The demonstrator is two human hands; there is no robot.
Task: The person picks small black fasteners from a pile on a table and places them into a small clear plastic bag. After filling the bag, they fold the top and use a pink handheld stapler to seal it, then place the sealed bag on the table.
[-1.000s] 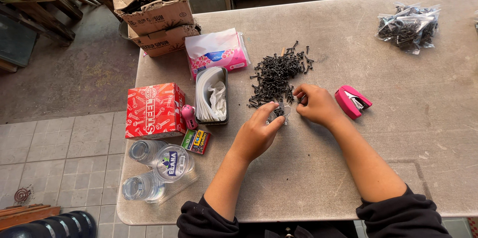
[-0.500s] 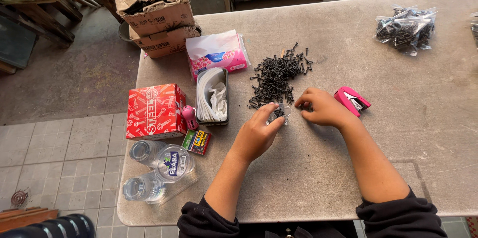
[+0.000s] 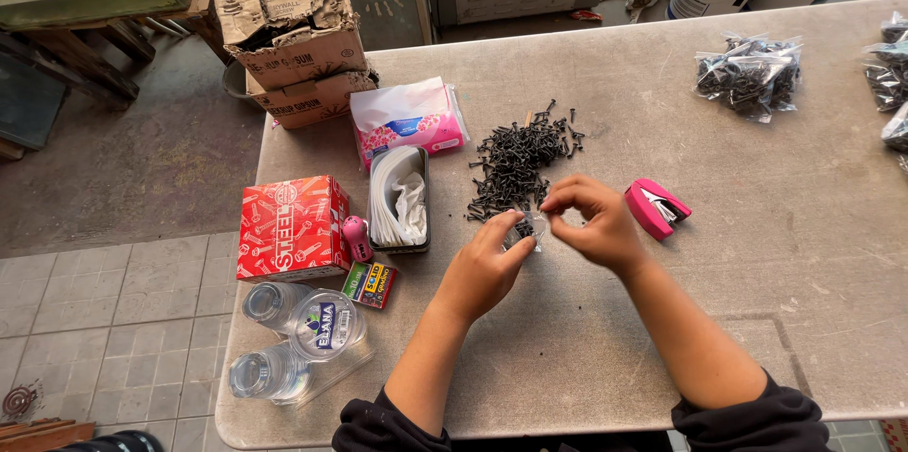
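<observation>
Left hand: the left hand [image 3: 482, 268] lies near the table centre, fingers curled, thumb and forefinger pinched on the near-left edge of a small clear bag [image 3: 526, 228].
Right hand: the right hand [image 3: 591, 223] sits just right of the left one — fingers bent inward, fingertips pinched on the far-right edge of the same bag; the remaining fingers are loosely curled.
Small clear bag: held between both hands just above the table, a few dark screws visible inside; how far its mouth is open cannot be told.
Screw pile: a loose heap of black screws [image 3: 522, 161] lies on the table just beyond the hands, its near edge almost touching the bag.
Stapler: a pink stapler [image 3: 655, 207] rests on the table just right of the right hand, apart from it.
Bag tray: a dark oblong tray of empty clear bags [image 3: 398, 199] stands left of the screw pile.
Tissue pack: a pink-and-white tissue pack [image 3: 409, 121] lies beyond the tray, touching its far end.
Red box: a red carton [image 3: 291, 228] sits at the left table edge — a small pink object [image 3: 357, 237] stands between it and the tray.
Cups: sealed clear water cups [image 3: 298, 343] lie at the near-left corner.
Filled bags: packed bags of screws [image 3: 749, 75] lie at the far right, well apart from the hands.
Table: the grey table [image 3: 804, 225] carries all of these.
Cardboard boxes: torn cartons [image 3: 293, 36] are stacked beyond the far-left corner.
</observation>
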